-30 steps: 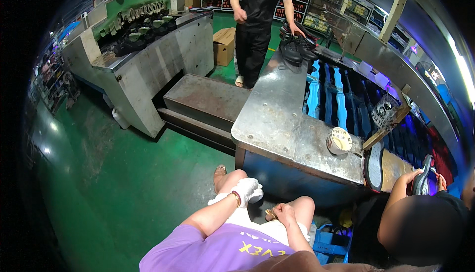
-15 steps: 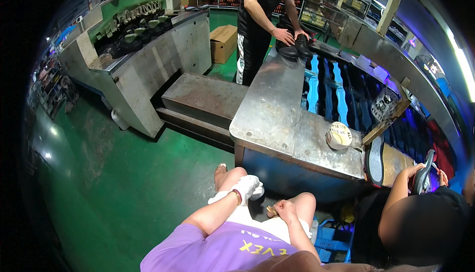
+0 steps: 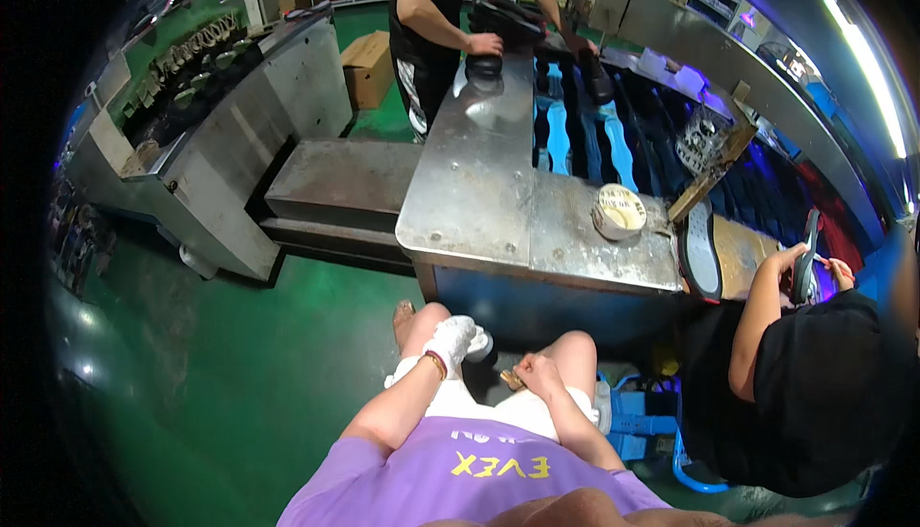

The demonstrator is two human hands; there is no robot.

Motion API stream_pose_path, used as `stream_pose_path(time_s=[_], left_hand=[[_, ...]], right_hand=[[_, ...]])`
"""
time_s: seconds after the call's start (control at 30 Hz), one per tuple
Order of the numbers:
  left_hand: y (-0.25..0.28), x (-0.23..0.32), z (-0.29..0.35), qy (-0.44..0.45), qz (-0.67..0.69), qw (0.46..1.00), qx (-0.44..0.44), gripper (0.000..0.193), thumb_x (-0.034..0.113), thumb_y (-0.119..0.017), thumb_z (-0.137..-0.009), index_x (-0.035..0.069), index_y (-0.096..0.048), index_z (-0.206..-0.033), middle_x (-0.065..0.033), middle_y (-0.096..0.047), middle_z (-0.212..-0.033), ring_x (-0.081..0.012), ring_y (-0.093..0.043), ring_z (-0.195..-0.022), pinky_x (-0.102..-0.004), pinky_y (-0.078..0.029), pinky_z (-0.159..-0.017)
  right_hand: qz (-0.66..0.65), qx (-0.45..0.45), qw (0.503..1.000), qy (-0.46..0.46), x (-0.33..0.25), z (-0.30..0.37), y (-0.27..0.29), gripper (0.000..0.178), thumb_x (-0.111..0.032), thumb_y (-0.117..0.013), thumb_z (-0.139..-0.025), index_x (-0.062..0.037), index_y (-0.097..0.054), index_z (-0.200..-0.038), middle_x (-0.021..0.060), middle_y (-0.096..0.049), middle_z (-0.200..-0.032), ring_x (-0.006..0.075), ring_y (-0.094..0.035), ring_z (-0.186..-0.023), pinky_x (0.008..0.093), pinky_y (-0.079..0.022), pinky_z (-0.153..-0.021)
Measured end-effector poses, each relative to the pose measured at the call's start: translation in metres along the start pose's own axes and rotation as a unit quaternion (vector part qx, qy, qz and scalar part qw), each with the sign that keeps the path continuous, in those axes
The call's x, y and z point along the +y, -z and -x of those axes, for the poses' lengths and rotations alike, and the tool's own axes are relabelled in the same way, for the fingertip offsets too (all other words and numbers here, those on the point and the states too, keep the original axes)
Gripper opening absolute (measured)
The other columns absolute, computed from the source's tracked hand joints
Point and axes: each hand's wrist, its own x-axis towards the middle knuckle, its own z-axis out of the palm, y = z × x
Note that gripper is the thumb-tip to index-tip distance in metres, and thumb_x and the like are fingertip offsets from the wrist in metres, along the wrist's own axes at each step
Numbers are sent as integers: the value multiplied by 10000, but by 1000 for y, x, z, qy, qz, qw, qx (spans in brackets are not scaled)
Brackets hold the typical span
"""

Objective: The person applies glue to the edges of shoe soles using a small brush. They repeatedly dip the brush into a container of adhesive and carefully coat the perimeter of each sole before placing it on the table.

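Observation:
My left hand [image 3: 448, 343], in a white glove with a red band at the wrist, is curled over my left thigh. A white rounded thing [image 3: 481, 344] shows at its fingertips; what it is I cannot make out. Bare, with its fingers bent inward, my right hand [image 3: 539, 375] rests at my right thigh. A small golden-brown thing [image 3: 513, 379] is beside those fingers, and whether they hold it is unclear. In front of my knees stands a metal-topped workbench [image 3: 470, 203], bearing a round white tub [image 3: 618, 212] of pale stuff.
Across the bench a person in black [image 3: 422, 24] handles dark shoes [image 3: 594, 77] over a rack with blue pieces [image 3: 556, 139]. On my right, another person [image 3: 795, 383] holds a shoe sole [image 3: 807, 254]; a grey sole [image 3: 701, 254] lies nearby. A metal step [image 3: 335, 177] stands ahead left.
My view has shifted right. The person across the bench has moved a dark shoe from the bench top to over the rack. My hands stay at my thighs.

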Motion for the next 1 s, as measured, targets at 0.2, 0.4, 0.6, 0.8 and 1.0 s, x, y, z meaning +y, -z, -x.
stream_pose_path(time_s=[0.2, 0.4, 0.6, 0.8, 1.0], left_hand=[[13, 19, -7, 30, 13, 999, -43, 224, 268, -641, -855, 79, -753, -813, -181, -721, -849, -350, -709, -807, -454, -532, -678], [-21, -12, -16, 9, 16, 1000, -19, 232, 311, -613, -875, 127, -725, -787, -118, -703, -775, -292, -710, -769, -417, -513, -636], [-9, -6, -12, 2, -44, 998, -37, 367, 482, -672, -863, 120, -718, -905, -156, -703, -899, -355, -681, -906, -474, -508, -756], [-47, -50, -16, 71, 359, 930, -32, 194, 230, -612, -943, 67, -711, -973, -69, -705, -1067, -257, -695, -923, -395, -544, -777], [-17, -12, -15, 23, 71, 996, -56, 174, 112, -713, -872, 25, -706, -1022, -70, -730, -1019, -235, -694, -963, -312, -550, -869]], right_hand=[[-10, 12, 999, 28, 21, -2, -5, 169, -176, -721, -832, -29, -665, -770, 126, -673, -690, 217, -647, -630, 357, -525, -614], [4, 33, 999, 13, -3, 7, 5, 211, -199, -718, -832, -12, -660, -753, 142, -654, -657, 244, -653, -613, 368, -519, -611], [0, 7, 1000, 1, -6, 4, 10, 190, -197, -732, -828, -17, -695, -783, 169, -690, -731, 309, -689, -696, 411, -540, -677], [-15, 0, 1000, -11, -24, 6, 19, 245, -244, -697, -839, 0, -705, -811, 199, -677, -713, 335, -691, -733, 429, -525, -698], [-21, 3, 999, -42, -20, 7, 21, 253, -247, -695, -835, 5, -700, -812, 195, -681, -732, 326, -688, -744, 417, -523, -717]])
